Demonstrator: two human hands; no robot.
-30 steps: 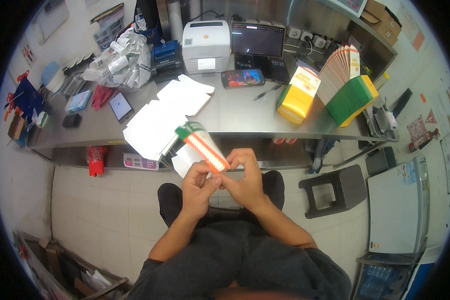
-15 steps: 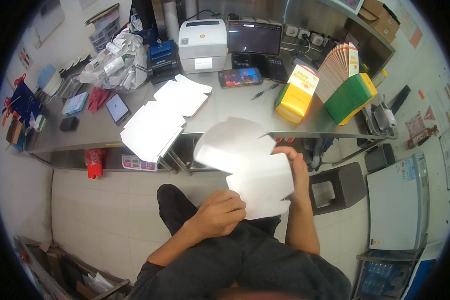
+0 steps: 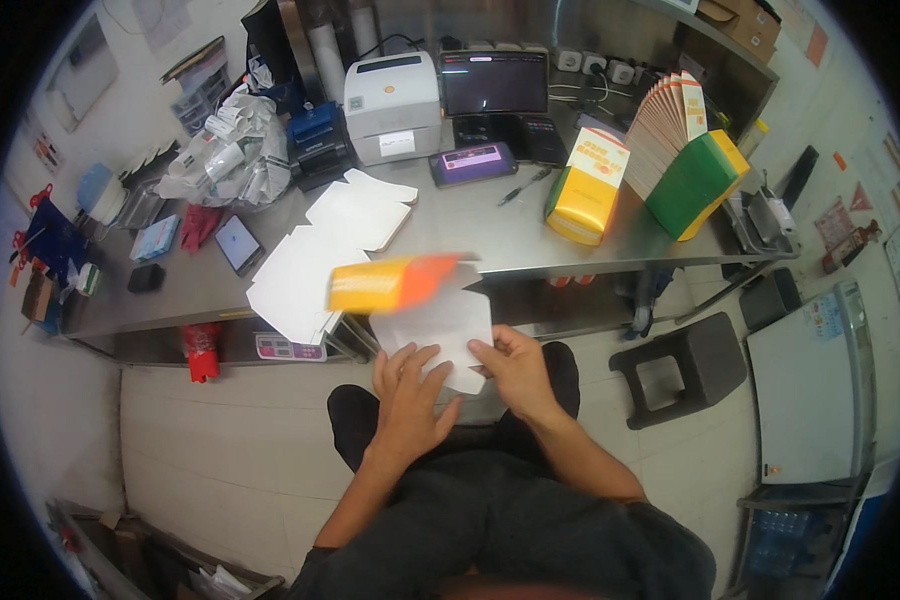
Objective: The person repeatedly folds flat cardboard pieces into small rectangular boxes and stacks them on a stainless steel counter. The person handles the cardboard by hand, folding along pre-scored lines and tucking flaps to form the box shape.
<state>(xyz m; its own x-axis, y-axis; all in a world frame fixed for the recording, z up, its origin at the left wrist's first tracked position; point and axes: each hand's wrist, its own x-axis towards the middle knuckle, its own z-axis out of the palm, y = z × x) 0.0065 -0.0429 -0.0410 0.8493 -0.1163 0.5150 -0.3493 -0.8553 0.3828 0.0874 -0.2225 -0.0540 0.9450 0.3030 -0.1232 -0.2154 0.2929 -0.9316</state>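
Just above the seated person's knees, at the centre of the room, a flat carton blank point(image 3: 432, 315) of thin card is held up: its underside is plain white with angled tabs, and its upper panel, blurred, shows yellow running into orange. The left hand point(image 3: 407, 400) lies against the white card at its seven o'clock edge, fingers spread flat on it. The right hand point(image 3: 515, 368) pinches the card at its five o'clock corner, thumb on top. Both hands are closed on the blank, neither is slack.

At twelve o'clock from the blank runs a long steel counter point(image 3: 490, 225), smooth and dully reflective. On it, at ten o'clock, lie loose stacks of flat white blanks point(image 3: 315, 255), sharp-cornered and matte. Towards two o'clock stands an assembled yellow carton point(image 3: 582, 190), boxy and glossy, and beside it a green box point(image 3: 695, 180) with a fan of flat cartons point(image 3: 665, 120) leaning behind it. At twelve o'clock, farther back, sit a white label printer point(image 3: 390, 105) with rounded corners and a dark screen point(image 3: 495, 82). A heap of crinkled clear plastic bags point(image 3: 225, 155) lies at eleven o'clock. At three o'clock, on the pale tiled floor, stands a squat dark plastic stool point(image 3: 682, 365).
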